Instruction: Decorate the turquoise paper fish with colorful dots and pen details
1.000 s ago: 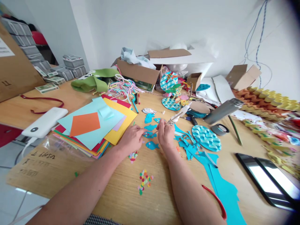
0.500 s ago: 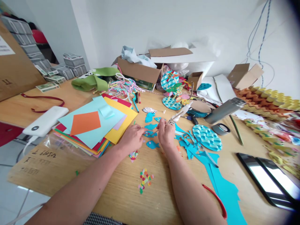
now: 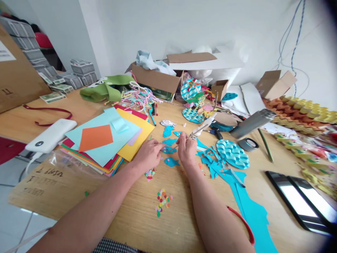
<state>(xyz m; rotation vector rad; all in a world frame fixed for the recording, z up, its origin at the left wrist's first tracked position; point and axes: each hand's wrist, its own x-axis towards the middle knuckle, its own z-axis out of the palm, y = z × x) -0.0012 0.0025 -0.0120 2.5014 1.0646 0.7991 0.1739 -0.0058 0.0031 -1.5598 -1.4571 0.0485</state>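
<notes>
Small blue paper fish lie in a column at the middle of the desk. My left hand [image 3: 149, 153] rests beside them, its index finger stretched out to the edge of a dotted paper fish [image 3: 168, 150]. Closed fingers of my right hand [image 3: 186, 149] grip a slim, pale pointed tool [image 3: 194, 135], its exact kind unclear. A white object [image 3: 207, 123] shows just behind it. Below the dotted fish lies another blue fish [image 3: 171, 162] with a pink dot. Coloured paper dots [image 3: 163, 201] are scattered nearer me, with a smaller pile [image 3: 150, 174] by my left wrist.
Stacked coloured paper [image 3: 105, 131] and a white power bank [image 3: 51, 137] lie at left. To the right are blue paper scraps [image 3: 252, 211], a woven blue oval [image 3: 233, 154], red-handled scissors [image 3: 244, 225], a steel flask [image 3: 252, 123] and two phones [image 3: 297, 200]. Boxes [image 3: 158, 79] line the back.
The tool's tip, seen over the dotted fish before, no longer shows clearly there. My right hand has shifted very slightly; my left hand stays in place.
</notes>
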